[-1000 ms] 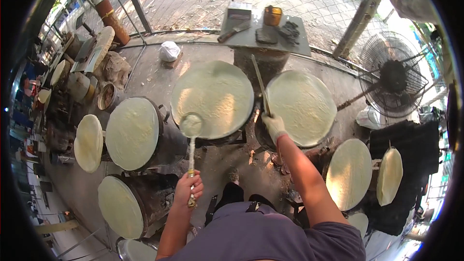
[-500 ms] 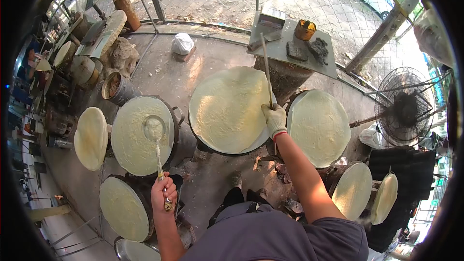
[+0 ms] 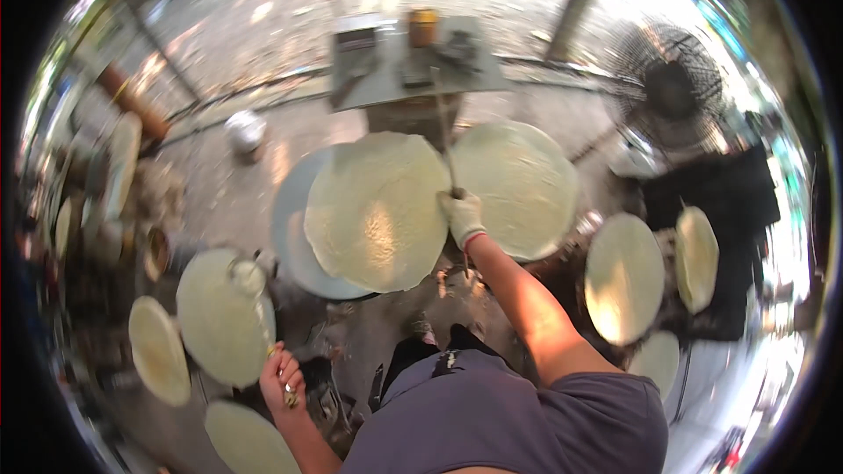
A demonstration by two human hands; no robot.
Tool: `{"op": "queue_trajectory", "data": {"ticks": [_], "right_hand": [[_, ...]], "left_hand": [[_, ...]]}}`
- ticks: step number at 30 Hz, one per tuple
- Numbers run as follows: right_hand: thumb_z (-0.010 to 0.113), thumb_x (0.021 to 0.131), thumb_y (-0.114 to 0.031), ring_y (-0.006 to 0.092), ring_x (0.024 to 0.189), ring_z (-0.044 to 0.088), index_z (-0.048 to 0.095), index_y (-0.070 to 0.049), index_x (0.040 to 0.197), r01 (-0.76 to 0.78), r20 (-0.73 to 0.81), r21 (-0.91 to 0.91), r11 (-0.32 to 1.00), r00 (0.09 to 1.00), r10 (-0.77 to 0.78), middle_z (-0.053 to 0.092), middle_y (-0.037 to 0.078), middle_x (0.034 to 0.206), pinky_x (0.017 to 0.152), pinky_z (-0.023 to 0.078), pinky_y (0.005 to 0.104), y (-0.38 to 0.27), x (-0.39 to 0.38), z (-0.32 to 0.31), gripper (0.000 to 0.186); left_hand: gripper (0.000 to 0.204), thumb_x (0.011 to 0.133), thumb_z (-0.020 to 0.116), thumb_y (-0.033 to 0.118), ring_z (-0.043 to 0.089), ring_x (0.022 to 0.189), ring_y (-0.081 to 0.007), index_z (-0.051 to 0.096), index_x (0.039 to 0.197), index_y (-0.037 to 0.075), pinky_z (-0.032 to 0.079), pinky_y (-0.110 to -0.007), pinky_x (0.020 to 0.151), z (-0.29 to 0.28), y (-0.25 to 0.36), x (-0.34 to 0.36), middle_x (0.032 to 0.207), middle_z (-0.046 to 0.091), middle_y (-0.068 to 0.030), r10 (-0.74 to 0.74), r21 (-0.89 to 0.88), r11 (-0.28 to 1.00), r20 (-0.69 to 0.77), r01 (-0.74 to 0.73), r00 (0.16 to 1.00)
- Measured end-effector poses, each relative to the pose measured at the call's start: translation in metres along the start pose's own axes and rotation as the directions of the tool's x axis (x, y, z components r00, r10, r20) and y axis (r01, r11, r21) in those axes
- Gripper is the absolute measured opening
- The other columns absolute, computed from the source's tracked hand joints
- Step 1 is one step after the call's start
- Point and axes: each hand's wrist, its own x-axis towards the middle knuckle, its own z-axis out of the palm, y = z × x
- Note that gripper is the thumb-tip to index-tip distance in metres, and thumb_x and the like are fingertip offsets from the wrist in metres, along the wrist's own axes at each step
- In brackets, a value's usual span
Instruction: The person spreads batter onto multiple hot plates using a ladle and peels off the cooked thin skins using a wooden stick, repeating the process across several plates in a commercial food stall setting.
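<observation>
My bare left hand (image 3: pixel 283 376) is wrapped round the handle of a ladle (image 3: pixel 247 277). The ladle's round bowl lies over a pale, thin round pancake (image 3: pixel 215 325) on the left griddle. In a white knit glove, my right hand (image 3: pixel 463 218) grips a long thin stick (image 3: pixel 444 129) that points away from me. Along the stick's left side spreads a large thin pancake (image 3: pixel 378 211), partly off its griddle (image 3: pixel 294 211), whose bluish-grey plate shows at the left. Right of the stick lies another pancake (image 3: pixel 516 184). What the pancake's right edge rests on near the glove is hidden.
More pancakes on round griddles stand at the left (image 3: pixel 158 351) and right (image 3: pixel 625 279). A low table (image 3: pixel 483 79) holds an orange-topped tin (image 3: pixel 423 26). A large fan (image 3: pixel 669 88) stands far right, and a white bundle (image 3: pixel 245 130) sits on the floor.
The middle pancake has shifted right off part of its griddle, uncovering the plate, along with the stick and gloved hand. The whole view has turned right and blurred. Both hands keep their holds.
</observation>
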Motion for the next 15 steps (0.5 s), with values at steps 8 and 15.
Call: {"op": "queue_trajectory", "data": {"ticks": [8,15], "right_hand": [[0.069,0.075,-0.034,0.0105,0.063,0.055,0.068,0.002,0.087,-0.191,-0.451,-0.01,0.982,0.877,0.166,0.063,0.003,0.07,0.06,0.045,0.0273,0.08,0.055,-0.252,0.038],[0.067,0.071,-0.037,0.0347,0.087,0.065,0.068,-0.004,0.093,-0.353,-0.454,-0.405,0.844,0.879,0.15,0.067,0.021,0.088,0.081,0.048,0.0413,0.092,0.064,-0.277,0.04]], "left_hand": [[0.02,0.097,0.041,0.01,0.037,0.046,-0.0059,0.047,0.111,-0.004,0.035,-0.02,0.035,0.065,-0.045,0.051,0.07,0.039,-0.0024,-0.186,0.134,0.973,-0.029,0.188,0.982],[0.021,0.096,0.042,0.008,0.037,0.047,-0.0055,0.046,0.111,-0.005,0.034,-0.019,0.035,0.11,-0.079,0.061,0.07,0.039,-0.0022,-0.257,0.248,0.939,0.051,0.237,0.965]]}}
